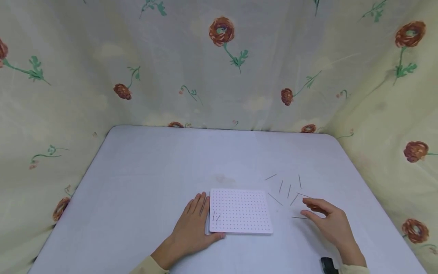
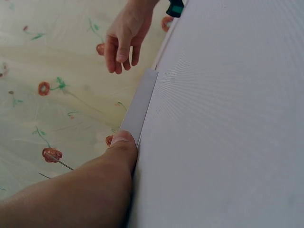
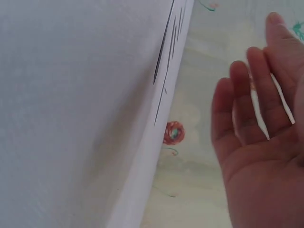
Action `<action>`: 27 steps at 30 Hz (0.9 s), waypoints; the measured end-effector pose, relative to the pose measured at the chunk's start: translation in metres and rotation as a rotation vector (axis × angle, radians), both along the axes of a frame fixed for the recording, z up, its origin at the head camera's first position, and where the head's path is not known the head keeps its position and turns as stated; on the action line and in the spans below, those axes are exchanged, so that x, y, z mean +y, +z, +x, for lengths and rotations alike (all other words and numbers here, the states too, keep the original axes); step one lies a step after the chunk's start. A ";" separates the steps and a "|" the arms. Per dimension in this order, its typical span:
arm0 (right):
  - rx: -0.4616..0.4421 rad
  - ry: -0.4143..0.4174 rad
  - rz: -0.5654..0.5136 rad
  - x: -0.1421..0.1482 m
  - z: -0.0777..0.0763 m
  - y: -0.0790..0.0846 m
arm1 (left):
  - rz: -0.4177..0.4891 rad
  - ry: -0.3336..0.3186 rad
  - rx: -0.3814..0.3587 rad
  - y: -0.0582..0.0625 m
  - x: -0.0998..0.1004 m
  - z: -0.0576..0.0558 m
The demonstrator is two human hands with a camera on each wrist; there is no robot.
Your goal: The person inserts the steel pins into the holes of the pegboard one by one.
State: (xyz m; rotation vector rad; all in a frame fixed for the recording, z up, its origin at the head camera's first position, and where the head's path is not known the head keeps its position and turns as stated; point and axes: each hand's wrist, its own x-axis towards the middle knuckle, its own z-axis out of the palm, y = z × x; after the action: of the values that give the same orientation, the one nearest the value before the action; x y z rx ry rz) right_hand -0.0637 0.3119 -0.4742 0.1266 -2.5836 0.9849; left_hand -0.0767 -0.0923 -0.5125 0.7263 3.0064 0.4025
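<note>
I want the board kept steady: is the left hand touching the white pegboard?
Touching: the left wrist view shows the left hand with its thumb against the white pegboard's edge.

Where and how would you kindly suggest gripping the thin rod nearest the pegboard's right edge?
Probably mid-length, the right hand pinching across it from above and the right: the thin rod lies flat and slanted, with the pegboard close on its left.

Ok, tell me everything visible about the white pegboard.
The white pegboard is a rectangular, plastic-looking slab with rounded corners, its top dotted with a grid of small holes. It lies flat on the table. Two thin pins stick up near its left side. The left hand lies along that side, thumb against its near edge.
</note>
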 end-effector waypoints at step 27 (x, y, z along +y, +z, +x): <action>-0.361 -0.107 0.155 0.032 0.001 -0.014 | 0.022 0.005 -0.013 0.001 0.001 -0.001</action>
State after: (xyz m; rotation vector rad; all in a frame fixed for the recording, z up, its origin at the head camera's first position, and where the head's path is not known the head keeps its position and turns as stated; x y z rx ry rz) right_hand -0.0623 0.3442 -0.4884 -0.1636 -2.9567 0.8315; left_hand -0.0778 -0.0908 -0.5114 0.7144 2.9973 0.4393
